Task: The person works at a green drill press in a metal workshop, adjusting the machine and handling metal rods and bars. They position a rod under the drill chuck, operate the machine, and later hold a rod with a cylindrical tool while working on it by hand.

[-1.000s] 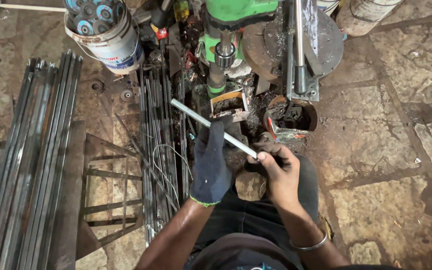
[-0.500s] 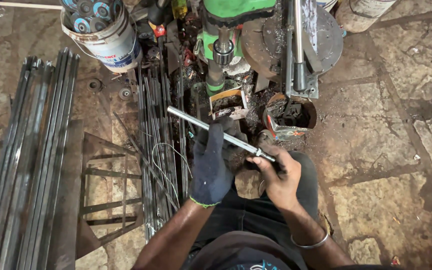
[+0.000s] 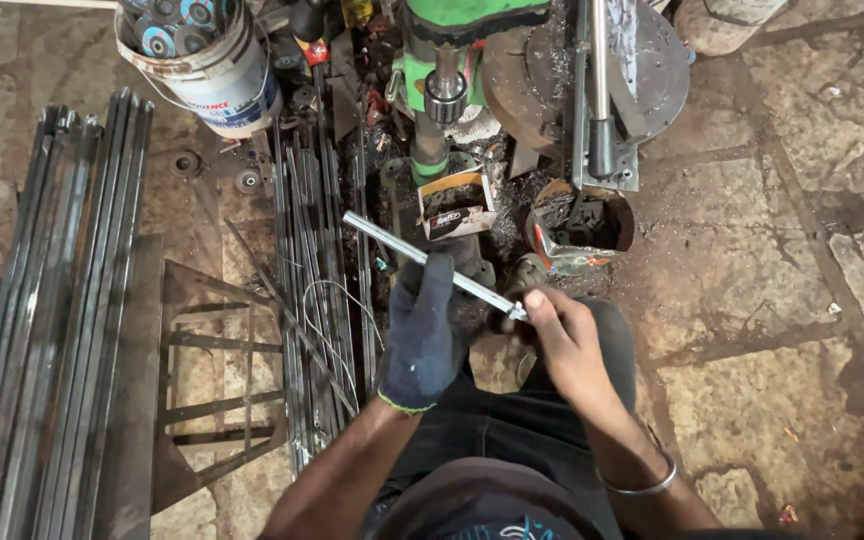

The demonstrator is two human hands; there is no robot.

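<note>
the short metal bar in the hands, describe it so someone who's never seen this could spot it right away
Start at the green drill stand at top centre and come down towards the person's lap. There the gloved left hand and bare right hand hold a short metal bar slanting up to the left. Unlike the long dark rods lying on the floor beside it, it is pale, shiny, short and lifted off the ground.

Soft, even daylight fills the scene, brighter on the stone floor [image 3: 812,300] at the right and dimmer among the clutter at the centre. Shadows are faint and short. A pale glare runs along the metal rod [image 3: 422,260] and the steel bars [image 3: 62,300] at the left. Focus is sharp throughout; only the dark cap [image 3: 492,510] at the bottom edge is soft. Edges bow slightly.
</note>
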